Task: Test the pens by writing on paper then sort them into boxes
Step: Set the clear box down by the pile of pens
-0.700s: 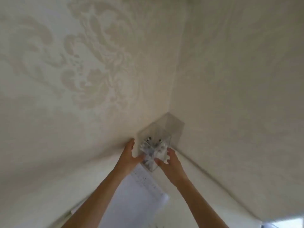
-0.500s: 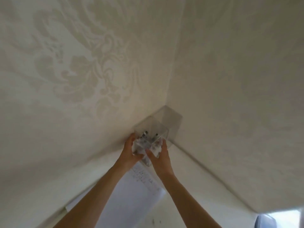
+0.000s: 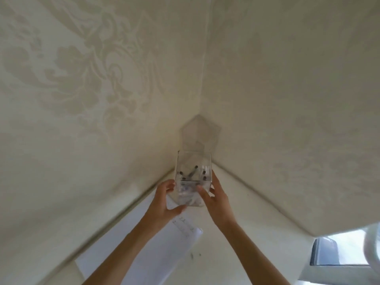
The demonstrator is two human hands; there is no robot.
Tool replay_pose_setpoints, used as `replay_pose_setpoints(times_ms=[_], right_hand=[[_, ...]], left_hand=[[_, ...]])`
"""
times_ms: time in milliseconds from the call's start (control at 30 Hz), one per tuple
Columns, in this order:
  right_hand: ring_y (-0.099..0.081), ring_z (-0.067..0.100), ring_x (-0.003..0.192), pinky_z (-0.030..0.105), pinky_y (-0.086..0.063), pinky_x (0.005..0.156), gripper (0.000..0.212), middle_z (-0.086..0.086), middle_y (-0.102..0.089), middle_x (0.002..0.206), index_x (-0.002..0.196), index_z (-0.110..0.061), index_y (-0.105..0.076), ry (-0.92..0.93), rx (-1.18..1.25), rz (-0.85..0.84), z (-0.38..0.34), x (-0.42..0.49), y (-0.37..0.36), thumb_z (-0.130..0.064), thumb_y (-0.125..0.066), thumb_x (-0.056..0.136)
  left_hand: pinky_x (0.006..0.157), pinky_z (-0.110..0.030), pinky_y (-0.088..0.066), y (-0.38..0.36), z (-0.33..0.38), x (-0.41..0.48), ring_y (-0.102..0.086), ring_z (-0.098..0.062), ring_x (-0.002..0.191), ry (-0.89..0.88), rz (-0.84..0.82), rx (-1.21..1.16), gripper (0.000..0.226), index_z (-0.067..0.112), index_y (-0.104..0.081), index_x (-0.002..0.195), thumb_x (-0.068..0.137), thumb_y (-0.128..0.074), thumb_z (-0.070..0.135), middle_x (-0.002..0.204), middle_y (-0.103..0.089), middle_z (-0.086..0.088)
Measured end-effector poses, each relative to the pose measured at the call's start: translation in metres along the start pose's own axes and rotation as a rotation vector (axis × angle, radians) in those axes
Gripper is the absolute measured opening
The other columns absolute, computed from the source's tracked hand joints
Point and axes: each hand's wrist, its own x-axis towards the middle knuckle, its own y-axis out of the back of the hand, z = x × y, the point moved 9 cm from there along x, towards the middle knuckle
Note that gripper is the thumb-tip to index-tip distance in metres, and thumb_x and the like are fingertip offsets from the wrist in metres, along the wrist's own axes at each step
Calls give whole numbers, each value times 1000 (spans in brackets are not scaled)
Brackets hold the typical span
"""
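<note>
Left hand (image 3: 164, 202) grasps the left wall of a clear box (image 3: 185, 163), its thumb hooked round the near bottom edge. The right hand (image 3: 218, 200) mirrors it, with its thumb on the near face and its fingers wrapped round the right wall. Holding from both sides is probably meant to keep the tall, narrow box steady and upright so nothing tips out. Several pens (image 3: 193, 173) stand loosely inside, dark ends up.

The box sits over the far end of the paper (image 3: 144, 254). I cannot tell whether its base rests on the sheet or is lifted just clear. Faint marks show near that end of the paper, likely test scribbles.

Just beyond, tucked into the far corner where the two walls (image 3: 287, 99) meet, is what looks like a second box (image 3: 198, 136), kept out of the writing space. The worktop (image 3: 236, 254) runs right of the paper.
</note>
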Motion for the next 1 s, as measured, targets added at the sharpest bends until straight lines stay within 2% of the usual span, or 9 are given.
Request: replay_pose_setpoints(times_ms=[167,267,367,433,567,667,767,867,1000], right_hand=[[-57,3,115,30,-48,97,58,-14,-53,136,141,-49,-30,8,-20,-9,9,-7,12,-58,-48,87],[-47,2,126,36,-42,105,56,-13,-48,140,143,-45,-31,29,-24,43,10,-10,12,-58,-44,90],[-41,0,130,38,-38,108,58,-14,-46,141,142,-36,-38,48,47,125,7,-14,20,-62,-41,90],[-43,-2,128,32,-38,108,56,-15,-49,138,141,-31,-42,44,135,171,3,-18,31,-58,-42,91],[-47,-13,119,10,-36,97,27,-37,-56,119,124,-42,-50,47,336,201,-9,-24,65,-38,-43,98],[-57,6,117,25,-41,98,68,-23,-56,126,129,-35,-51,-2,506,206,-6,-26,86,-74,-48,73],[-60,14,108,28,-45,93,62,-12,-57,118,130,-31,-47,-27,562,265,2,-30,105,-64,-54,77],[-58,15,106,26,-45,85,62,4,-54,127,128,-30,-48,-51,501,308,21,-33,118,-53,-70,75],[-58,-5,100,25,-44,88,71,-7,-45,136,132,-27,-46,-90,408,306,47,-38,119,-51,-65,68]], left_hand=[[87,-18,-47,-28,-1,35,-51,-11,116,86,-202,-4,116,15,-27,140,46,-88,44,132,-44,3],[74,-4,-42,-29,-1,48,-50,4,100,110,-173,62,115,9,-30,139,42,-75,52,119,-46,6],[86,-26,-50,-40,-5,49,-53,-21,118,84,-208,-50,113,24,-28,140,46,-90,35,129,-50,0],[92,-38,-48,-39,1,47,-50,-16,118,47,-151,0,112,36,-26,139,49,-92,36,129,-44,-2],[85,3,-28,-31,34,37,-26,22,105,-112,-52,254,128,28,-9,146,47,-85,53,117,-25,2],[96,-18,-34,-27,56,33,-32,-9,112,-184,-40,429,121,37,-8,145,45,-66,72,119,-22,1],[101,-42,-31,-29,82,34,-34,-31,118,-293,-29,801,117,31,-7,147,53,-69,65,129,-27,-15],[108,-43,-19,-41,80,35,-27,-30,124,-256,-112,1151,115,27,4,147,64,-70,56,133,-23,-15],[109,-45,-17,-59,57,36,-24,-30,128,-138,-250,1368,116,26,13,146,68,-68,57,137,-18,-15]])
